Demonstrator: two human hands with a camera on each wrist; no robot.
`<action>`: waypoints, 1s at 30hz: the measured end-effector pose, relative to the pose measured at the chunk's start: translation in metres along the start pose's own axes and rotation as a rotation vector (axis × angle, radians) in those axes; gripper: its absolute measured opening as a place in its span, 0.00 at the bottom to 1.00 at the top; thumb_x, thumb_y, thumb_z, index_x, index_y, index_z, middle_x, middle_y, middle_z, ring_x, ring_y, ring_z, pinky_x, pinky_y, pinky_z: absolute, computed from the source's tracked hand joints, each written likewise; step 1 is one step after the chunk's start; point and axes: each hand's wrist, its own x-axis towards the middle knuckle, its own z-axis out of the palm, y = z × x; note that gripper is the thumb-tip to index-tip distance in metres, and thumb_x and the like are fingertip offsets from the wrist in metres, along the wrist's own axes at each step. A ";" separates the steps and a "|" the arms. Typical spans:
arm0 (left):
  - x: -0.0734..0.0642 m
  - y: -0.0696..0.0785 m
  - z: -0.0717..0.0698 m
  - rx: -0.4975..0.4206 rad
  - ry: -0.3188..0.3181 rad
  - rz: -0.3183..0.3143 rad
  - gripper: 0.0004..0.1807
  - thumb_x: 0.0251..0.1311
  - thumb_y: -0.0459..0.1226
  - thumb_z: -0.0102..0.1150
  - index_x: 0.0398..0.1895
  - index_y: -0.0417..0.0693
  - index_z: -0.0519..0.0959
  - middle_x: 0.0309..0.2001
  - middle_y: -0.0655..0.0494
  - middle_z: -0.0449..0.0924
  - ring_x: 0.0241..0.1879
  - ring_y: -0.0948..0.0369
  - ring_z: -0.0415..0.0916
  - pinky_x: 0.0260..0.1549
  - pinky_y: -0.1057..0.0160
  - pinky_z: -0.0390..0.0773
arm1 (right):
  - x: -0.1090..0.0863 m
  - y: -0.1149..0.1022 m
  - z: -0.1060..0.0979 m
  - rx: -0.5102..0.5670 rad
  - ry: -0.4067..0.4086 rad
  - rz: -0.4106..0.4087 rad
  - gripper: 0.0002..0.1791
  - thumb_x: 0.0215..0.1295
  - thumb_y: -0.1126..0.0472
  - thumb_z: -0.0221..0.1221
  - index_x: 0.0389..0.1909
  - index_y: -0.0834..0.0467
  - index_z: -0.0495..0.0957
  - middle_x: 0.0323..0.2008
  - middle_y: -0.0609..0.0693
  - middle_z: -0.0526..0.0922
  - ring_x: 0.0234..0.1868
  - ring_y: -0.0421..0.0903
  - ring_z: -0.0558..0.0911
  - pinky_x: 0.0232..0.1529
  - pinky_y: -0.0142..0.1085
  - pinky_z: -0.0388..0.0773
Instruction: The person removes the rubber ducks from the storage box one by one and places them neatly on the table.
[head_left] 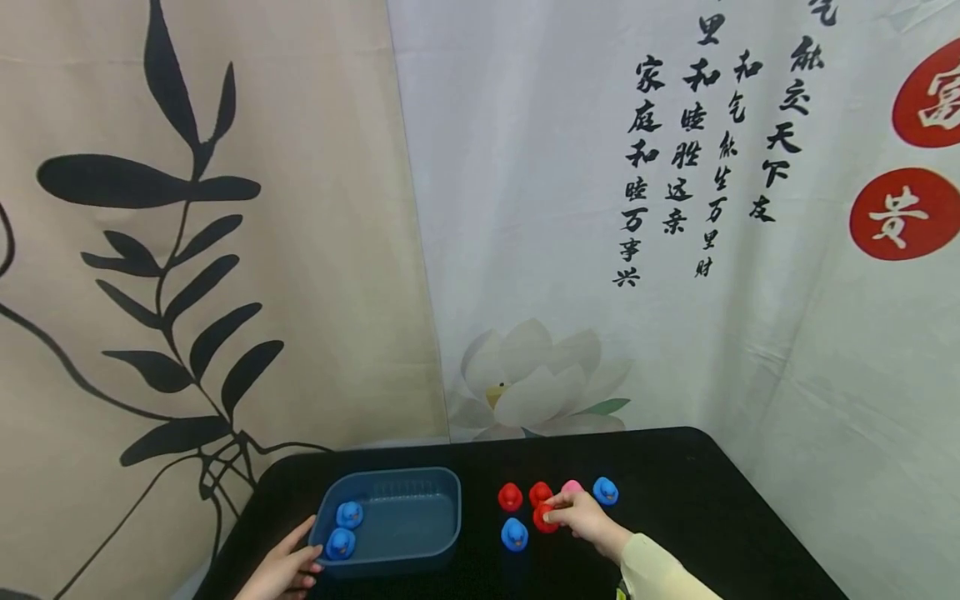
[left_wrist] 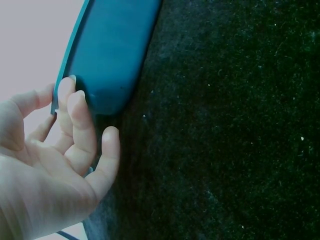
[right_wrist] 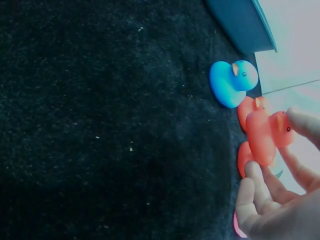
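Observation:
My right hand [head_left: 591,520] pinches a red rubber duck [head_left: 544,518] by its head, between thumb and fingers. In the right wrist view this red duck [right_wrist: 261,137] is tilted in front of two other red ducks. My left hand [head_left: 285,565] holds the near left corner of a blue plastic tray [head_left: 405,525], its rim between thumb and fingers. Two blue rubber ducks [head_left: 341,544] sit at the left side inside the tray. In the left wrist view only the outer wall of the tray [left_wrist: 107,55] shows.
Right of the tray stand a red duck [head_left: 510,497], another red duck [head_left: 540,492], a blue duck [head_left: 514,534] and, farther right, a blue duck [head_left: 605,491]. A pink duck [head_left: 572,487] is partly hidden behind my right hand. Beyond the black table [head_left: 720,517] hangs a printed curtain [head_left: 540,208].

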 end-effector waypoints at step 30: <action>0.001 -0.002 0.002 -0.016 0.004 -0.011 0.37 0.67 0.41 0.50 0.74 0.39 0.49 0.32 0.49 0.79 0.30 0.53 0.77 0.31 0.54 0.76 | -0.003 0.018 0.006 0.049 -0.013 0.038 0.16 0.61 0.59 0.62 0.47 0.65 0.80 0.39 0.51 0.82 0.38 0.49 0.75 0.37 0.48 0.75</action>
